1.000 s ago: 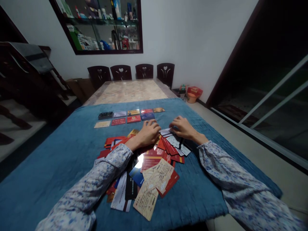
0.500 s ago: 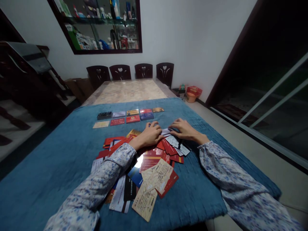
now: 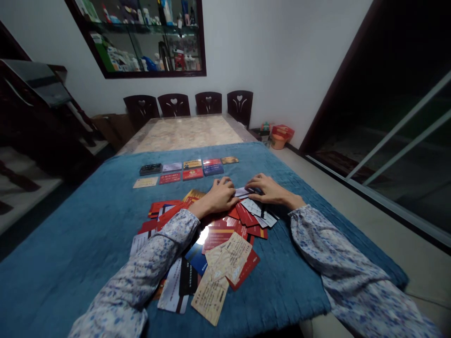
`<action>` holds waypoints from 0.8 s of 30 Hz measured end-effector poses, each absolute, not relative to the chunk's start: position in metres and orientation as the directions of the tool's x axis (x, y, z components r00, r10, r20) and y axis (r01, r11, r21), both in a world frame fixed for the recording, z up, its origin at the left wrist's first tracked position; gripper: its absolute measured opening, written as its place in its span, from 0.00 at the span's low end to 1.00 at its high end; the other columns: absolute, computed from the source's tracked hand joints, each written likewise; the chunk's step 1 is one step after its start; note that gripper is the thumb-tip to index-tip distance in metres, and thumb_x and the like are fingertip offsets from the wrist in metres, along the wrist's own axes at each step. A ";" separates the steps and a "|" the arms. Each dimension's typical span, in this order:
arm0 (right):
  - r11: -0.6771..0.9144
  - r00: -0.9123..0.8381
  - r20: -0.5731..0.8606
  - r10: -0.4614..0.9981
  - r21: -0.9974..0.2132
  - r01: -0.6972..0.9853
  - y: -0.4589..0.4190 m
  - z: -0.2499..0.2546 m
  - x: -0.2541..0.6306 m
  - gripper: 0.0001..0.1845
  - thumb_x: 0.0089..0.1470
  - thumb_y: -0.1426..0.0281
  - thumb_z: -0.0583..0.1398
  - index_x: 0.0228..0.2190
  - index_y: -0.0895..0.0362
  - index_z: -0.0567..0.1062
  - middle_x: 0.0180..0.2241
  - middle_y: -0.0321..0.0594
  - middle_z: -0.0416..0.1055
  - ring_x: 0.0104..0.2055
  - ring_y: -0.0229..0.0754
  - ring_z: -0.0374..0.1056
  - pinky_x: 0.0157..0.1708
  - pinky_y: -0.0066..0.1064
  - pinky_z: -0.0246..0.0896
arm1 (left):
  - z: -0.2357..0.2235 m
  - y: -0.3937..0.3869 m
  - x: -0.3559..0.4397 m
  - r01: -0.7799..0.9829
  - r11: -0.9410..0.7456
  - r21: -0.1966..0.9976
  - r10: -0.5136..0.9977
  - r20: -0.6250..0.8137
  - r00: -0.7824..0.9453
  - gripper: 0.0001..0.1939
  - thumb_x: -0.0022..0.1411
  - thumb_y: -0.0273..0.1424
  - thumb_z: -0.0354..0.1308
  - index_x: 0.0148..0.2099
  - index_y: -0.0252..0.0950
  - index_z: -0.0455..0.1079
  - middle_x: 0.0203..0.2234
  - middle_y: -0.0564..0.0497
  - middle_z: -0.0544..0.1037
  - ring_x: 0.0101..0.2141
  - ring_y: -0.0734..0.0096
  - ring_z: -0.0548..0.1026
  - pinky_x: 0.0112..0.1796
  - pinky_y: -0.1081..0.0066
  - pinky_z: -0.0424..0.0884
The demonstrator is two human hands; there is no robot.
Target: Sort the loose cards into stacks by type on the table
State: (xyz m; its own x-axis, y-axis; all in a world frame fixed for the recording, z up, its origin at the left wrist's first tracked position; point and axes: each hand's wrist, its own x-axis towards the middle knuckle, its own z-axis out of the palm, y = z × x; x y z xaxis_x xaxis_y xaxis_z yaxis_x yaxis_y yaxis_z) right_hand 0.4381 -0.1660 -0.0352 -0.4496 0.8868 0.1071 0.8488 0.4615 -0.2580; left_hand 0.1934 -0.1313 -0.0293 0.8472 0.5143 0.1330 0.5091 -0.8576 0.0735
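Between my two hands is a pale white card [image 3: 242, 192], at the far edge of a loose pile of cards. My left hand [image 3: 220, 195] has its curled fingers at the card's left end. At its right end, my right hand [image 3: 267, 189] pinches it between thumb and fingers. Just below lie white cards with a dark stripe [image 3: 260, 211] and a red card [image 3: 246, 216]. Closer to me, beige patterned cards [image 3: 229, 257] overlap a blue card [image 3: 197, 257] and a black card [image 3: 188, 278]. My left forearm covers part of the pile.
Beyond the pile, two rows of sorted cards include a black stack [image 3: 151, 169], a blue stack [image 3: 213, 169], a red stack [image 3: 192, 173] and a single beige card [image 3: 145, 182]. A blue cloth [image 3: 88, 225] covers the near table. Dark chairs [image 3: 174, 105] stand at the far end.
The view has shifted slightly. My hands stay at the white card, and a little more of it shows between them. The pile and the sorted rows look the same.
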 end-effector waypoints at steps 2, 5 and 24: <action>0.469 -0.454 0.121 0.883 -0.260 0.844 -0.165 -0.036 0.439 0.19 0.61 0.59 0.62 0.49 0.54 0.82 0.53 0.50 0.78 0.56 0.58 0.64 0.52 0.48 0.60 | -0.031 -0.131 0.193 0.500 -0.863 0.069 0.504 0.151 0.850 0.15 0.73 0.38 0.55 0.43 0.34 0.79 0.49 0.40 0.79 0.61 0.47 0.65 0.55 0.49 0.63; 0.477 -0.460 0.130 0.879 -0.262 0.839 -0.164 -0.037 0.440 0.18 0.62 0.60 0.62 0.49 0.54 0.83 0.52 0.50 0.78 0.56 0.57 0.64 0.53 0.48 0.59 | -0.032 -0.130 0.192 0.489 -0.870 0.057 0.492 0.155 0.857 0.15 0.74 0.37 0.55 0.43 0.34 0.79 0.48 0.40 0.79 0.60 0.48 0.65 0.55 0.50 0.63; 0.489 -0.406 0.301 0.862 -0.287 0.824 -0.157 -0.049 0.436 0.16 0.60 0.73 0.58 0.45 0.55 0.83 0.40 0.48 0.81 0.47 0.50 0.69 0.49 0.41 0.64 | -0.032 -0.114 0.184 0.482 -0.871 0.091 0.487 0.273 0.829 0.15 0.73 0.30 0.50 0.36 0.36 0.75 0.35 0.44 0.78 0.40 0.61 0.73 0.44 0.62 0.68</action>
State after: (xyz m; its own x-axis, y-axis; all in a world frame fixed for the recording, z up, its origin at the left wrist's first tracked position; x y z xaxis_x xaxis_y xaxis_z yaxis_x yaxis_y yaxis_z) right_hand 0.4363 -0.1571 -0.0486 -0.4065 0.8625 0.3015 0.8240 0.4886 -0.2869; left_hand 0.1842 -0.1141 -0.0319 0.8294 0.4873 0.2733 0.4820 -0.8714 0.0910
